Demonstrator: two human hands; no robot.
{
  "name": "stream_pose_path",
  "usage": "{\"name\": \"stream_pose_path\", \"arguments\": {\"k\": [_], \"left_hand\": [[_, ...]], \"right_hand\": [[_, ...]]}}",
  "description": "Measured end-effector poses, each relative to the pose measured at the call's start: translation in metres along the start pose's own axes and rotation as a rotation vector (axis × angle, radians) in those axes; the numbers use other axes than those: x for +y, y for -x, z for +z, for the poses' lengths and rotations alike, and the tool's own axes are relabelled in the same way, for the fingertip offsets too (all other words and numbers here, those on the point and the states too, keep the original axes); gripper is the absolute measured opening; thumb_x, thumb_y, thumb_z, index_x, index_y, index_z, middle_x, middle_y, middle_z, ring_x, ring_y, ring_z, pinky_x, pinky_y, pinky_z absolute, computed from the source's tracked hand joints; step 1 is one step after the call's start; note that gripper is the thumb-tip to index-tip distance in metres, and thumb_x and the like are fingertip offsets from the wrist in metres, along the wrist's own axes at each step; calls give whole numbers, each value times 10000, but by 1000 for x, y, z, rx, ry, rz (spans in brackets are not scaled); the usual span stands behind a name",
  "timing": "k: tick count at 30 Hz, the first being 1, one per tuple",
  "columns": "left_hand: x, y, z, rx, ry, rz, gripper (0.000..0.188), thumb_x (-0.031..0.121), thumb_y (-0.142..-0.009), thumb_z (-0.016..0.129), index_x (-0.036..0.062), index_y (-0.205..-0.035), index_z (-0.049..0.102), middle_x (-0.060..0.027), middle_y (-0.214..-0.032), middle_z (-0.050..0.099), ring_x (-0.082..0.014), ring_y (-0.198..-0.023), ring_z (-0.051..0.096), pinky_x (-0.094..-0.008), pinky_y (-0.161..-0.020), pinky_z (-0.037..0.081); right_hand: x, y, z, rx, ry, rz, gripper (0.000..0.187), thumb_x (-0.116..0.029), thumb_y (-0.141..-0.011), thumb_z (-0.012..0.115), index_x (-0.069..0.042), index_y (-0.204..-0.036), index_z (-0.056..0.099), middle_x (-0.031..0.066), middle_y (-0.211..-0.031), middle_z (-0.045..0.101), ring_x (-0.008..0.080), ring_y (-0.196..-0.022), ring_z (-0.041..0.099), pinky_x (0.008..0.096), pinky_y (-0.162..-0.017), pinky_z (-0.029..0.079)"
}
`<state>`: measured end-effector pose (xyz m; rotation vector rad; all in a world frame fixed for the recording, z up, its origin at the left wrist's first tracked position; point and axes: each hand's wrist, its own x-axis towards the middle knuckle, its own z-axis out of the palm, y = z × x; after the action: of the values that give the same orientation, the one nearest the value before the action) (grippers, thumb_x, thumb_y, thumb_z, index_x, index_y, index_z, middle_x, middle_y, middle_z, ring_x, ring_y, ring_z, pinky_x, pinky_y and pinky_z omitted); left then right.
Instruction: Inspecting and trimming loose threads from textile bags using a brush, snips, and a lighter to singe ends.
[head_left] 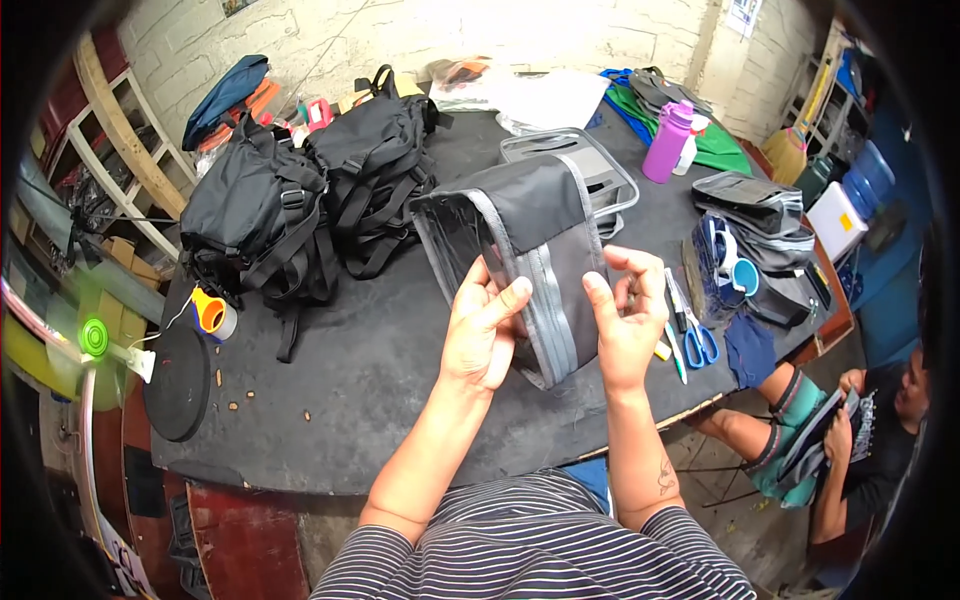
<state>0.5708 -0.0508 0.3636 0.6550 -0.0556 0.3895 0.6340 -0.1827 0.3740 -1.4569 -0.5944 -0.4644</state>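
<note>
A black and grey zippered pouch [510, 205] with a clear plastic side and grey piping stands tilted before me, above the table. My left hand [477, 335] is closed on its left side, thumb in front near the grey zipper and fingers partly hidden behind. At the pouch's right edge is my right hand [630, 315], palm up with fingers loosely curled and thumb apart from them; the thumb reaches the edge, and nothing shows in the fingers. Just behind the pouch lies another clear-panelled, grey-trimmed pouch [610, 165].
Black strapped bags [250, 215] fill the table's left. Blue scissors [702, 347] and pens lie by my right hand. A purple bottle [668, 142] stands farther back; stacked pouches [755, 220] lie at right. A person [850, 440] sits at lower right holding grey-black material. A fan [93, 338] spins at left.
</note>
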Motion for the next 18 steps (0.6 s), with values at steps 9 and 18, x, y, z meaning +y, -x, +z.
{"name": "stream_pose_path", "arguments": {"k": [9,18], "left_hand": [[-2,-8,18,49,24,24,384,5,-863,662,45,-1210,503,-60,-1062,647,-134,-956,627,-265,-842,504],[-23,-7,22,-31,-66,36,341,14,-857,677,27,-1172,547,-68,-1110,652,-146,-1020,609,-285,-926,458]], "right_hand": [[-22,-4,11,-68,-87,-170,383,210,-702,525,18,-990,691,55,-956,537,136,-817,580,263,-738,530],[-10,-27,10,-88,107,-195,66,41,-853,550,-4,-811,528,30,-793,487,136,-693,488,278,-626,423]]}}
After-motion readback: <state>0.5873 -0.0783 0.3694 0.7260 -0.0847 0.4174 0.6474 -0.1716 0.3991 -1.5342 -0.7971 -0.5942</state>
